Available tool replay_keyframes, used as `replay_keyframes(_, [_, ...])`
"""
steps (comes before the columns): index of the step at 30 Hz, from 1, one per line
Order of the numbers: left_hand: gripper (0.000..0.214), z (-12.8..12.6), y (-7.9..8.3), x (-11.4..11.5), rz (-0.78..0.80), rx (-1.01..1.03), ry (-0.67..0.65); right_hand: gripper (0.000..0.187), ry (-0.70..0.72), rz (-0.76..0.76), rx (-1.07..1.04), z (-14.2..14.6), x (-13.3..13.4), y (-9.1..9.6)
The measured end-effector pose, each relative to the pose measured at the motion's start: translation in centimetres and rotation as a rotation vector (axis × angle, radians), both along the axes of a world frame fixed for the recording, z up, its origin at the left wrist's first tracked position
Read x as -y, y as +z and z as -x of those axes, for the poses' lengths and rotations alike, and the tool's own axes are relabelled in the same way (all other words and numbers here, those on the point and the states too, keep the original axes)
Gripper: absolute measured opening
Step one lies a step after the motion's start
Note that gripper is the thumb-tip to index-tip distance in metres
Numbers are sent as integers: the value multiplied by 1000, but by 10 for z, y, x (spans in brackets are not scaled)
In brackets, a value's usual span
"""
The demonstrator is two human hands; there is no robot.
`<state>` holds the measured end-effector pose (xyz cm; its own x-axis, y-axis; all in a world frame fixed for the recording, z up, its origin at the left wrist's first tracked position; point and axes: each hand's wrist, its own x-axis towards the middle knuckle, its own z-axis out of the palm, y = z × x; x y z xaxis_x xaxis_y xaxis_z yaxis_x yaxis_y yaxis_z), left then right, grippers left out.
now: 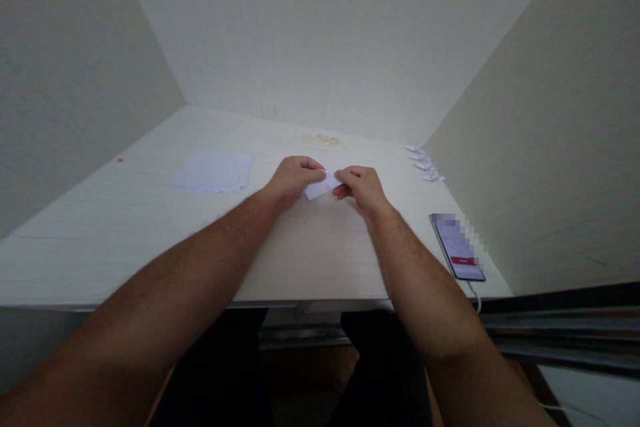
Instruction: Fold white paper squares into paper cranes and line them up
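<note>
A small folded piece of white paper (320, 186) is held between both hands just above the middle of the pale wooden table (125, 227). My left hand (293, 178) pinches its left end with curled fingers. On the other end my right hand (361, 187) is closed too, thumb and fingers pressed on the paper. Both forearms reach in from the near edge.
A stack of white paper sheets (215, 171) lies at the left of the table. Several small folded paper figures (425, 164) sit in a row by the right wall. A phone (457, 247) with a cable lies at the near right. White walls enclose the table on three sides.
</note>
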<state>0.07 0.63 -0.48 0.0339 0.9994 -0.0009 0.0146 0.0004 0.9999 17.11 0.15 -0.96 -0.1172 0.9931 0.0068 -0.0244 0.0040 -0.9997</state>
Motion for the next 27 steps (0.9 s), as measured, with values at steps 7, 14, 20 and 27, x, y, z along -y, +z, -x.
replay_keyframes(7, [15,2,-1,0,-63,-89,-4,16,-25,39,-14,0,0,2])
replay_keyframes(14, [14,2,3,3,-115,-192,45,15,-45,66,2,1,2,6])
replay_keyframes(20, [13,2,4,5,-177,-249,58,11,-71,61,25,0,1,4])
replay_keyframes(27, [15,3,5,4,-136,-291,17,13,-60,78,-8,2,4,8])
